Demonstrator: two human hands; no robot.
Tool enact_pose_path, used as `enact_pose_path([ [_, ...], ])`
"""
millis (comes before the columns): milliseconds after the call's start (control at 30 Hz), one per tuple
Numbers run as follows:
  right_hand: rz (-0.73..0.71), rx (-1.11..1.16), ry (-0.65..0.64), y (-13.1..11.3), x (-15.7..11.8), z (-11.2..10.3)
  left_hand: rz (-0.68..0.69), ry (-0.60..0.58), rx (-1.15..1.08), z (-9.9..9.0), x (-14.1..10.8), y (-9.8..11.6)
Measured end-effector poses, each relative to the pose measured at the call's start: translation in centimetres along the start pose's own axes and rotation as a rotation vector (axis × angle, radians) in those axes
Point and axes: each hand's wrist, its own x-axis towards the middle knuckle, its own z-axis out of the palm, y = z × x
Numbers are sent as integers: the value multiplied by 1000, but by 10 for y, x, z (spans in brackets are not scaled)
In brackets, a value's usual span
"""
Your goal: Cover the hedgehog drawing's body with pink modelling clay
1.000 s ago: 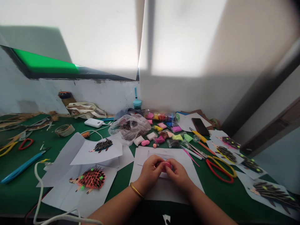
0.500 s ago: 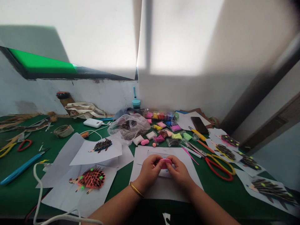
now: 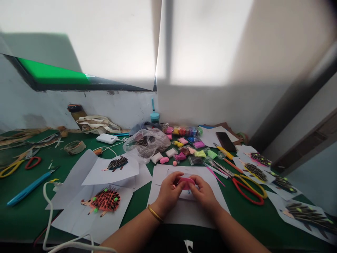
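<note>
Between my two hands is a flattened disc of pink modelling clay, pinched at its edges. My left hand, with a gold bangle at the wrist, closes its thumb and fingers on the left side of the clay. From the right, my right hand grips it the same way. Under both hands lies a white paper sheet with faint drawn lines, partly covered by the hands. Just beyond the sheet are a pink clay lump and a small peach ball.
Several coloured clay packets lie behind the paper, beside a plastic bag. Red-and-yellow scissors and a phone are at right. Hedgehog pictures flank the paper, one in orange-red. A white cable runs at front left.
The whole view has shifted slightly, so things appear a little further right. The pink clay is still held between both hands, its broad face now showing more.
</note>
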Motion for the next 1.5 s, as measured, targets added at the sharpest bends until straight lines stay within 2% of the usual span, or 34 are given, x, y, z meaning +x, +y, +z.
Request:
enact_pose_path([
  [233, -19, -58, 14, 4, 0, 0, 62, -26, 110, -3, 0, 7],
  [433, -12, -73, 59, 3, 0, -1, 12, 2, 53, -2, 1, -2],
  [600, 6, -15, 59, 2, 1, -2, -49, 9, -83, -1, 3, -5],
  [767, -16, 27, 24, -1, 0, -2, -69, 43, -101, 0, 4, -6],
  [900, -7, -12, 60, -3, 1, -2, -67, 43, -105, -2, 5, -6],
  [1367, -28, -65, 11, 1, 0, 0, 59, 8, 87, -7, 5, 6],
  [1500, -8, -79, 21, 1, 1, 1, 50, 25, 63, -7, 5, 4],
])
